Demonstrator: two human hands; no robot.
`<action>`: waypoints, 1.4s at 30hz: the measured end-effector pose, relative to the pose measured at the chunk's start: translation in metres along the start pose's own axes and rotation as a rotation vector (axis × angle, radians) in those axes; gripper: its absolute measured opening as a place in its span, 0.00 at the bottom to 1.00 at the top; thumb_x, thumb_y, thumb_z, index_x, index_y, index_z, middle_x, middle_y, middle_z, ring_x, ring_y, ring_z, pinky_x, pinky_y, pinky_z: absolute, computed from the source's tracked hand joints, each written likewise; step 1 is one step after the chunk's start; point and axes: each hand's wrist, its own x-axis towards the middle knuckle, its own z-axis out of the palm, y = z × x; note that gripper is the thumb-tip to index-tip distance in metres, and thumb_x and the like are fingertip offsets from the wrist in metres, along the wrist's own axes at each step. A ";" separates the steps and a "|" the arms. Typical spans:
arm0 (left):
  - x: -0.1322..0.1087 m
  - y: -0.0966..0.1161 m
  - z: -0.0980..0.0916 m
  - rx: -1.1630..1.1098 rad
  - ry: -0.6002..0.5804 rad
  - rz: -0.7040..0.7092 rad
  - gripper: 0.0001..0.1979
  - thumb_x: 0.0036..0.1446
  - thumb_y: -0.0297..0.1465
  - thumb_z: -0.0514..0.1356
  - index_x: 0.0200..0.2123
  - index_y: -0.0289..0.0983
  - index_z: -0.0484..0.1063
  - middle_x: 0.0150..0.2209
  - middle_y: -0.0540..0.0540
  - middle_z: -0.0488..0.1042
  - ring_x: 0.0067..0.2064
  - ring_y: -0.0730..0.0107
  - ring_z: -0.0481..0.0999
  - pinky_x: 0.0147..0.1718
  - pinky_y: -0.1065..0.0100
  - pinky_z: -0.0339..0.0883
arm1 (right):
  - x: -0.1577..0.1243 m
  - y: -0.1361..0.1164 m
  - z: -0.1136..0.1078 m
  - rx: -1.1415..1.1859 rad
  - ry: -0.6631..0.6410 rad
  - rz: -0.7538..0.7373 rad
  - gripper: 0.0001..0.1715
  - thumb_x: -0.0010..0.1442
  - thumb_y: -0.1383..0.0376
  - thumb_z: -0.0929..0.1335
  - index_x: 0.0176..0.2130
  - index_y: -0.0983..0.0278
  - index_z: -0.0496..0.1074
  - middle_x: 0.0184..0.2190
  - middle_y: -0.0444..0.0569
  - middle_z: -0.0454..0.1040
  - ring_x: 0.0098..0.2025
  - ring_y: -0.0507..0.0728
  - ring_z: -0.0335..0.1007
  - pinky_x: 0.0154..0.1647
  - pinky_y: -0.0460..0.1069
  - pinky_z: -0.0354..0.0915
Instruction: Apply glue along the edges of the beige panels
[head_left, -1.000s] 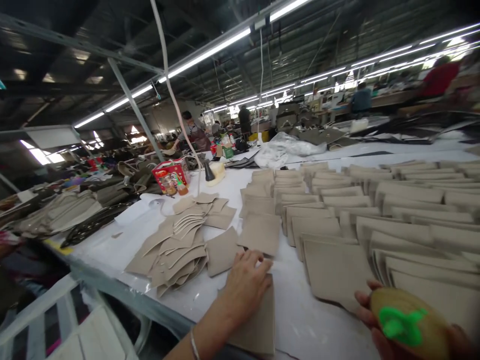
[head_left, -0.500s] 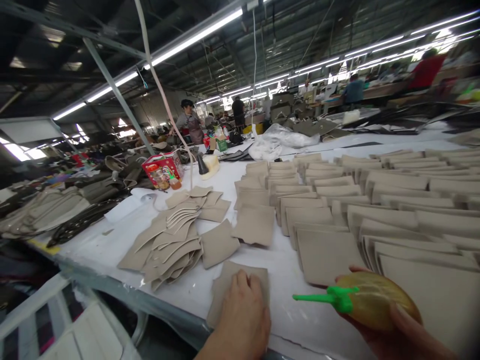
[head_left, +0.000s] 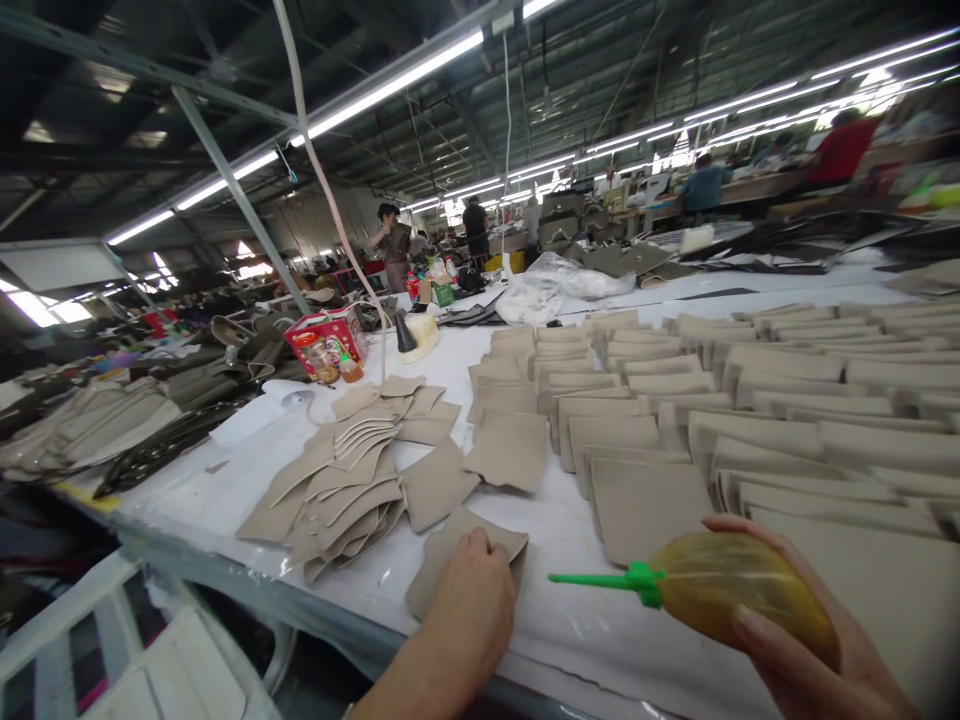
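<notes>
Near the front edge of the table my left hand (head_left: 474, 590) has its fingers closed on the right side of a beige leather-like piece (head_left: 442, 560), whose right edge is bent up slightly. My right hand (head_left: 810, 640) is wrapped round a squeeze bottle (head_left: 739, 590) of amber liquid. The bottle lies tilted on its side, its thin green nozzle (head_left: 607, 580) pointing left toward the piece but apart from it. Just beyond my left hand is another single beige piece (head_left: 437, 484). A loose heap of beige pieces (head_left: 337, 500) lies to the left.
Overlapping rows of beige pieces (head_left: 645, 500) cover the right side of the white table (head_left: 555, 620). Farther back stand a red box (head_left: 337, 335), a cream container with a black nozzle (head_left: 420, 338) and crumpled clear plastic (head_left: 551, 285). A white slatted chair (head_left: 165, 650) stands at front left.
My left hand has shifted slightly left with the beige piece, and its right edge now lifts. The bottle has moved a little left, its nozzle nearer the piece.
</notes>
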 end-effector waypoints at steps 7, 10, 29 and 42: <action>0.007 -0.013 0.013 -0.139 0.095 0.100 0.20 0.65 0.28 0.44 0.55 0.42 0.68 0.42 0.43 0.72 0.41 0.61 0.76 0.41 0.63 0.69 | 0.008 -0.015 0.014 -0.433 -0.115 -0.280 0.30 0.54 0.49 0.74 0.53 0.50 0.66 0.49 0.44 0.72 0.47 0.61 0.73 0.46 0.46 0.71; 0.010 -0.016 0.015 -0.142 0.119 0.122 0.20 0.65 0.29 0.45 0.54 0.45 0.69 0.41 0.45 0.73 0.39 0.60 0.77 0.39 0.64 0.69 | 0.012 -0.020 0.026 -0.502 -0.180 -0.371 0.29 0.56 0.50 0.73 0.54 0.50 0.64 0.51 0.43 0.70 0.50 0.60 0.71 0.51 0.47 0.69; 0.004 -0.023 0.008 -0.175 0.115 0.147 0.18 0.63 0.30 0.46 0.52 0.45 0.69 0.40 0.47 0.74 0.39 0.57 0.77 0.38 0.61 0.70 | 0.024 -0.025 0.051 -0.684 -0.316 -0.554 0.23 0.62 0.54 0.70 0.53 0.52 0.64 0.46 0.47 0.70 0.43 0.61 0.72 0.41 0.50 0.71; 0.003 -0.022 0.008 -0.138 0.113 0.161 0.19 0.64 0.31 0.46 0.54 0.45 0.68 0.40 0.46 0.74 0.38 0.58 0.77 0.37 0.61 0.69 | 0.021 -0.017 0.044 -0.630 -0.265 -0.469 0.21 0.62 0.53 0.70 0.52 0.54 0.65 0.46 0.46 0.71 0.43 0.61 0.73 0.42 0.50 0.71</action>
